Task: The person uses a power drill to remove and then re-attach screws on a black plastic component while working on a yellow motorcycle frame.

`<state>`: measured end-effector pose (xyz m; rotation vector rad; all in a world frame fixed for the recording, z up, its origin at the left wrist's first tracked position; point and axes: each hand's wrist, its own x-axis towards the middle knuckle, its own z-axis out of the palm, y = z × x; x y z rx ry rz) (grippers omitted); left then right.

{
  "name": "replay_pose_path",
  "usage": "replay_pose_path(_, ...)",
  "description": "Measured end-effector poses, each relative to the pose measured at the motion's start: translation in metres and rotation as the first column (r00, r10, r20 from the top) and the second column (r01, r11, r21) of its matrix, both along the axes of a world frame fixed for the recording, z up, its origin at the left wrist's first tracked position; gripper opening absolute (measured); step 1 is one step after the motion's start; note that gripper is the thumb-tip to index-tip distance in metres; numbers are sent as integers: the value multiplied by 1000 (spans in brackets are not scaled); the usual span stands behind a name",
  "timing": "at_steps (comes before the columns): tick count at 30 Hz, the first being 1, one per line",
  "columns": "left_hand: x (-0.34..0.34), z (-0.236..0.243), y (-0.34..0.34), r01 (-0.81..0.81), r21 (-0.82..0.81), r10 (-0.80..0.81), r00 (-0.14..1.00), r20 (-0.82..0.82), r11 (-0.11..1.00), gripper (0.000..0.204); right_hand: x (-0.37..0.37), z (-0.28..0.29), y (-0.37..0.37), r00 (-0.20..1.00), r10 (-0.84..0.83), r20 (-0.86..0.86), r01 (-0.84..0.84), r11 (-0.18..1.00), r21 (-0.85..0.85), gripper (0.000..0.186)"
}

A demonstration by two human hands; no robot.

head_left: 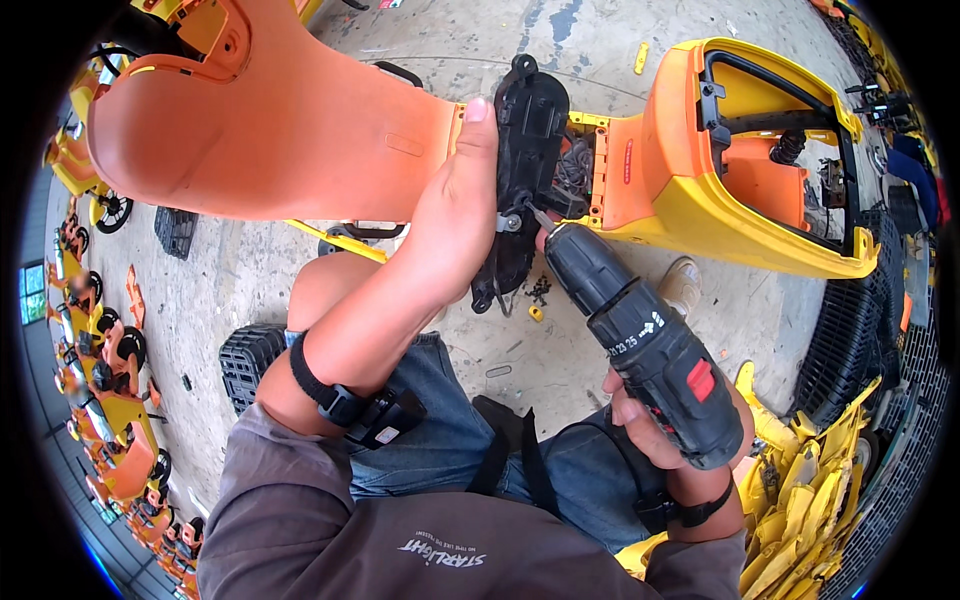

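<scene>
My left hand [462, 215] is closed round a long black plastic housing [532, 125], its thumb along the near side, tilting it upright above the scooter body. In my right hand [640, 430] is a black cordless drill [665, 365] with a red switch. The drill's bit [541, 216] points at the lower part of the housing, beside a small metal piece [512, 222]; whether it sits in a screw I cannot tell. Behind the housing, an opening with dark wires [575, 172] shows between the orange body panel [290, 120] and the yellow-orange seat frame [640, 160].
Small dark screws [539, 290] and a yellow bit of plastic [536, 313] lie on the concrete floor. Broken yellow panels [800, 490] are heaped at the lower right, near a black crate [845, 340]. Another black crate [250, 360] stands left. Orange-yellow scooters [125, 440] line the left side.
</scene>
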<state>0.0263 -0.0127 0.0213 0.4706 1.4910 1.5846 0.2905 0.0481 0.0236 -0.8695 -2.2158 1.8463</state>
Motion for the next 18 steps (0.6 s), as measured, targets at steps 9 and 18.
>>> replay_pose_path(9, 1, 1, 0, 3, -25, -3, 1000, 27, 1000, 65, 2, -2, 6, 991, 133, -22, -134, 989, -61, 48)
replay_pose_path(18, 6, 5, 3, -33, -54, 35, 999, 42, 998, 64, -1, 0, -1, 999, -22, -24, 18, 985, -172, 49)
